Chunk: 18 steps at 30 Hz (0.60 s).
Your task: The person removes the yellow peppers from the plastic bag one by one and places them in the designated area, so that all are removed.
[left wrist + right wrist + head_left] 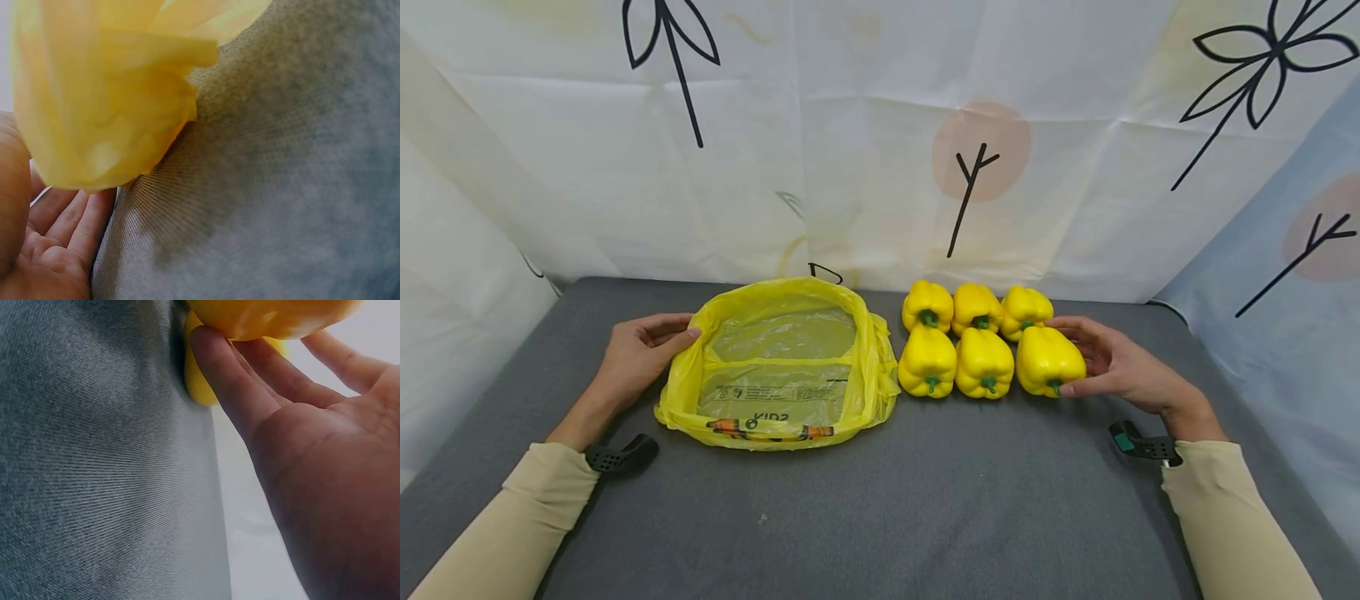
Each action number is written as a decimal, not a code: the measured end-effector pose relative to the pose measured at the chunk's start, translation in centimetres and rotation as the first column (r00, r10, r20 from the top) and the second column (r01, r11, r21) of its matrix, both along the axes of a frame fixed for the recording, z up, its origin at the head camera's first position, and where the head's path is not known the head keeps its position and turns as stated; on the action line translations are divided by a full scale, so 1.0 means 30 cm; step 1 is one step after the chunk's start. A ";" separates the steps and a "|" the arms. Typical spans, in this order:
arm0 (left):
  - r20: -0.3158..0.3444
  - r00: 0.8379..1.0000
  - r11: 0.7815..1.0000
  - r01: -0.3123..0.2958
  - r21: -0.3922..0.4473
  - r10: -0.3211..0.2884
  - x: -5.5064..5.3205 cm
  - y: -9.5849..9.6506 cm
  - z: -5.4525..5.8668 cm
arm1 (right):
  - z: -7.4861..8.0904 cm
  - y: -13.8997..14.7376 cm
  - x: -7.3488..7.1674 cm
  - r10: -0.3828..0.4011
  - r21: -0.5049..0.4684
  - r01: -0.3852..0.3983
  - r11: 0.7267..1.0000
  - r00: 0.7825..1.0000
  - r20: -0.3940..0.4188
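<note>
A yellow plastic bag [872, 375] lies with its mouth spread wide, on the left half of the table in the head view. My left hand [643, 354] holds the bag's left edge between thumb and fingers. In the left wrist view, the crumpled bag [106, 112] hides the fingertips of that hand [59, 250]. Yellow bell peppers stand in two rows of three to the right of the bag. With thumb in front and fingers behind, my right hand [1120, 367] grips the front-right bell pepper [1048, 360]. Its fingers [231, 381] reach the pepper's underside in the right wrist view.
Two other peppers, a middle one [985, 364] and a left one [927, 362], share the front row; the left one is close to the bag. Behind are three more peppers [928, 302]. A patterned white cloth [865, 167] hangs behind the grey table [880, 517].
</note>
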<state>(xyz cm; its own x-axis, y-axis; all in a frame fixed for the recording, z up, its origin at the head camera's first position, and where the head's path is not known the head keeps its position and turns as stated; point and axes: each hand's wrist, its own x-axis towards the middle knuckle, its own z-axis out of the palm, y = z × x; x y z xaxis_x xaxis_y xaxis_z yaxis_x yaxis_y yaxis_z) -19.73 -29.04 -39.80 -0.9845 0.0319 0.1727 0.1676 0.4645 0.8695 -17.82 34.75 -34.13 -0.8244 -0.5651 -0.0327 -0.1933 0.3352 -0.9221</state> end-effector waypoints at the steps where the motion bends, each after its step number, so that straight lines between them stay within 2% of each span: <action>1: 0.000 1.000 1.000 -0.001 -0.001 0.001 0.000 0.000 0.000 | -0.001 0.001 -0.001 0.004 -0.003 -0.004 1.000 1.000 0.002; 18: -0.019 0.999 1.000 0.028 0.008 -0.028 0.002 -0.006 -0.007 | -0.024 -0.011 -0.003 -0.014 0.042 0.012 0.999 0.999 0.046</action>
<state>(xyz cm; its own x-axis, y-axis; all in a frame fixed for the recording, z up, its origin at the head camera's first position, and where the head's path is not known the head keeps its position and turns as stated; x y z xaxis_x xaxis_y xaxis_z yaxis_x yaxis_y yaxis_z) -19.67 -29.22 -40.02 -0.9798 0.0577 0.1912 0.1964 0.4525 0.8698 -17.90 34.43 -34.85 -0.8287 -0.5517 -0.0942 -0.1465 0.3762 -0.9149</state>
